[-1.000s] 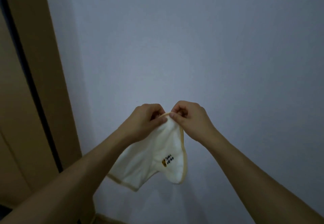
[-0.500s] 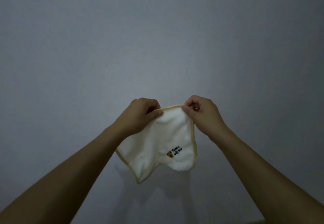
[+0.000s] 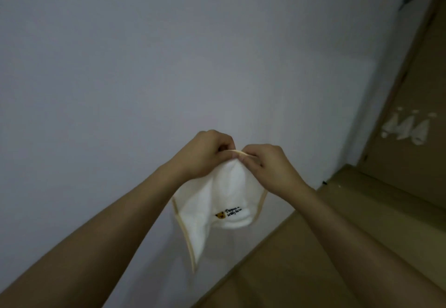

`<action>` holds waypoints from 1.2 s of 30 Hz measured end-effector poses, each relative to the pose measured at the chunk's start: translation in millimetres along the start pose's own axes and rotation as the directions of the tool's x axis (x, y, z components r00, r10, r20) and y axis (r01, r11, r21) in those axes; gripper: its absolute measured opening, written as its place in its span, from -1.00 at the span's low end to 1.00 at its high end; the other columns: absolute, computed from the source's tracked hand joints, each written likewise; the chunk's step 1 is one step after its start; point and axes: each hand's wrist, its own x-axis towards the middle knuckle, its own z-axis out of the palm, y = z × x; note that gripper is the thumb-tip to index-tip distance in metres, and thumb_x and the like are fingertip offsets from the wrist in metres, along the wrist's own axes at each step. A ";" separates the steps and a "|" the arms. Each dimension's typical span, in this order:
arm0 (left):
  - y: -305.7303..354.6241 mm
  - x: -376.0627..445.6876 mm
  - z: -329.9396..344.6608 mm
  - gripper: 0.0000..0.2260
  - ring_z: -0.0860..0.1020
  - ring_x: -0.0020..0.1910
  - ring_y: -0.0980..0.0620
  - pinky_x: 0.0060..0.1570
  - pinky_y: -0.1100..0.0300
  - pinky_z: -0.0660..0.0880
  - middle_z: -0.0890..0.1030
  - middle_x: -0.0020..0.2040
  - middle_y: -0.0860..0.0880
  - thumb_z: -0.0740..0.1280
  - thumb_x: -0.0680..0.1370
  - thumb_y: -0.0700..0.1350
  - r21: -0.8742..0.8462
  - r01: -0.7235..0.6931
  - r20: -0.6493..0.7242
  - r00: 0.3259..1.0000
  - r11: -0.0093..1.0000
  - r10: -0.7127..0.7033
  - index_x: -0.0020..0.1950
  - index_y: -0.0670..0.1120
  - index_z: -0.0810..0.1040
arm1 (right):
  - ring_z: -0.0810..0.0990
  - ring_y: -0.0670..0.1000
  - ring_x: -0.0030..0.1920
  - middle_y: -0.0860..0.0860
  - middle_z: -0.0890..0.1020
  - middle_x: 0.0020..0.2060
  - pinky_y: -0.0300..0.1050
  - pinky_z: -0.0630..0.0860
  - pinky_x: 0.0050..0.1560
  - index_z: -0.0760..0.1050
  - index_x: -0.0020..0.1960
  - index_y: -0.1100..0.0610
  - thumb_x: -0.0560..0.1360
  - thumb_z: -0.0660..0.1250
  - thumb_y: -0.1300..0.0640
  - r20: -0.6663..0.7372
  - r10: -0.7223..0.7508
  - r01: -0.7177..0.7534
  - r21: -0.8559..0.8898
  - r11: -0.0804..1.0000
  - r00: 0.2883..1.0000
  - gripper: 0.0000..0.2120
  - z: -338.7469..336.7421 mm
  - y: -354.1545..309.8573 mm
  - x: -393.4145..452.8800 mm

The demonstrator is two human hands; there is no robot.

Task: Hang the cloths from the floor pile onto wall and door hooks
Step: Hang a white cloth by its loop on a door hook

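Pinching the tan hanging loop (image 3: 237, 152) with my left hand (image 3: 205, 154) and right hand (image 3: 268, 167), I held the white bear-logo cloth (image 3: 217, 201) before the wall (image 3: 144, 66). Three cloths (image 3: 407, 128) hung on the door (image 3: 410, 90) rightward; a collapsed loop could miss its hook.

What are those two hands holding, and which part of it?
A white cloth: the left hand and the right hand pinch its tan-trimmed top edge, close together; the rest hangs below.
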 end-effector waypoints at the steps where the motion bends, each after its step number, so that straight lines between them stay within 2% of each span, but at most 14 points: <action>1: -1.8 14.0 8.5 -0.84 0.54 -0.25 0.11 -0.21 0.19 0.43 0.61 -0.25 0.04 0.34 0.57 -0.02 -0.018 -0.021 0.031 0.999 1.000 0.022 -0.12 -0.06 0.62 | 0.51 -0.07 -0.31 -0.04 0.57 -0.37 -0.21 0.36 -0.29 0.53 -0.22 0.11 0.59 0.23 0.06 0.003 0.025 -0.025 -0.026 0.999 1.000 -0.74 -5.4 12.4 0.1; 4: -11.2 57.3 32.2 -0.86 0.46 -0.35 0.23 -0.35 0.35 0.31 0.55 -0.33 0.12 0.36 0.56 -0.02 -0.063 -0.070 0.115 0.990 0.996 0.077 -0.15 -0.03 0.61 | 0.52 -0.05 -0.29 -0.02 0.60 -0.33 -0.18 0.38 -0.26 0.57 -0.19 0.14 0.59 0.22 0.08 -0.001 0.108 -0.108 -0.114 0.988 0.994 -0.74 -23.3 46.0 5.5; 6: -18.6 87.9 46.7 -0.86 0.47 -0.35 0.22 -0.37 0.37 0.31 0.55 -0.33 0.12 0.37 0.55 0.00 -0.089 -0.094 0.148 0.983 0.992 0.107 -0.16 -0.02 0.62 | 0.53 -0.06 -0.28 0.00 0.61 -0.31 -0.26 0.36 -0.28 0.59 -0.16 0.15 0.60 0.22 0.08 -0.025 0.168 -0.170 -0.159 0.973 0.985 -0.74 -36.8 68.5 9.4; 9: -29.8 134.9 65.2 -0.87 0.47 -0.36 0.23 -0.36 0.31 0.33 0.54 -0.35 0.13 0.39 0.53 0.01 -0.135 -0.129 0.169 0.974 0.982 0.151 -0.19 0.01 0.61 | 0.45 -0.14 -0.37 -0.07 0.52 -0.41 -0.34 0.29 -0.35 0.53 -0.25 0.09 0.60 0.23 0.09 -0.090 0.253 -0.267 -0.215 0.939 0.963 -0.73 -59.3 102.1 14.1; 12: -41.7 183.0 83.3 -0.88 0.51 -0.29 0.21 -0.25 0.18 0.46 0.59 -0.29 0.13 0.40 0.52 0.02 -0.156 -0.156 0.195 0.963 0.975 0.185 -0.18 0.03 0.63 | 0.41 -0.17 -0.40 -0.11 0.49 -0.43 -0.33 0.29 -0.36 0.47 -0.31 -0.01 0.59 0.24 0.10 -0.172 0.342 -0.378 -0.263 0.888 0.924 -0.70 -79.5 133.2 16.9; 15: -50.5 228.2 104.4 -0.90 0.55 -0.24 0.15 -0.18 0.10 0.52 0.61 -0.27 0.12 0.42 0.50 0.02 -0.175 -0.173 0.203 0.957 0.969 0.207 -0.21 0.06 0.63 | 0.46 -0.08 -0.34 -0.02 0.57 -0.36 -0.27 0.26 -0.36 0.55 -0.24 0.12 0.59 0.23 0.09 -0.257 0.428 -0.493 -0.311 0.813 0.867 -0.73 -94.7 165.7 14.7; 18: -47.1 267.1 129.6 -0.88 0.56 -0.25 0.15 -0.21 0.12 0.51 0.61 -0.29 0.13 0.46 0.47 -0.01 -0.233 -0.190 0.185 0.954 0.954 0.235 -0.26 0.09 0.61 | 0.51 0.00 -0.28 0.02 0.59 -0.32 -0.14 0.28 -0.31 0.57 -0.20 0.15 0.59 0.24 0.10 -0.314 0.499 -0.585 -0.328 0.742 0.808 -0.75 -106.9 198.2 8.2; 22: -33.5 314.3 168.7 -0.89 0.56 -0.25 0.19 -0.26 0.20 0.45 0.61 -0.28 0.14 0.48 0.44 -0.10 -0.287 -0.210 0.176 0.947 0.935 0.267 -0.25 0.08 0.62 | 0.52 0.03 -0.23 0.05 0.60 -0.28 -0.12 0.30 -0.26 0.55 -0.17 0.18 0.60 0.22 0.12 -0.363 0.554 -0.658 -0.315 0.684 0.749 -0.76 -120.2 244.9 1.6; 28: -5.5 387.0 232.5 -0.83 0.55 -0.28 0.19 -0.34 0.35 0.37 0.62 -0.28 0.11 0.44 0.44 -0.23 -0.349 -0.155 0.096 0.975 0.924 0.200 -0.24 0.04 0.63 | 0.51 0.05 -0.25 0.09 0.58 -0.30 -0.12 0.29 -0.29 0.52 -0.20 0.22 0.60 0.21 0.13 -0.416 0.599 -0.724 -0.291 0.625 0.685 -0.73 -143.2 335.9 -1.4; 31: 16.8 429.1 263.4 -0.86 0.58 -0.26 0.04 -0.26 0.20 0.49 0.63 -0.27 0.03 0.47 0.42 -0.25 -0.487 -0.078 0.048 0.992 0.870 0.116 -0.24 -0.01 0.63 | 0.48 0.01 -0.29 0.03 0.57 -0.34 -0.26 0.19 -0.41 0.52 -0.23 0.17 0.59 0.21 0.10 -0.404 0.593 -0.715 -0.322 0.620 0.696 -0.73 -163.0 389.5 2.4; 33: 38.5 458.9 281.2 -0.88 0.59 -0.23 -0.05 -0.17 0.05 0.55 0.64 -0.24 -0.06 0.51 0.39 -0.27 -0.593 -0.020 0.043 0.997 0.805 0.056 -0.20 -0.09 0.62 | 0.45 -0.02 -0.34 0.00 0.53 -0.38 -0.19 0.19 -0.40 0.49 -0.28 0.15 0.58 0.23 0.10 -0.361 0.596 -0.696 -0.320 0.643 0.717 -0.72 -180.0 424.4 8.2; 36: 73.2 504.7 307.6 -0.84 0.58 -0.26 -0.03 -0.19 0.05 0.54 0.63 -0.26 -0.10 0.54 0.35 -0.29 -0.706 0.000 0.036 0.999 0.708 0.036 -0.19 -0.15 0.60 | 0.44 -0.04 -0.36 -0.02 0.51 -0.39 -0.11 0.27 -0.36 0.46 -0.31 0.11 0.57 0.25 0.07 -0.289 0.624 -0.687 -0.333 0.646 0.726 -0.71 -205.3 476.6 17.0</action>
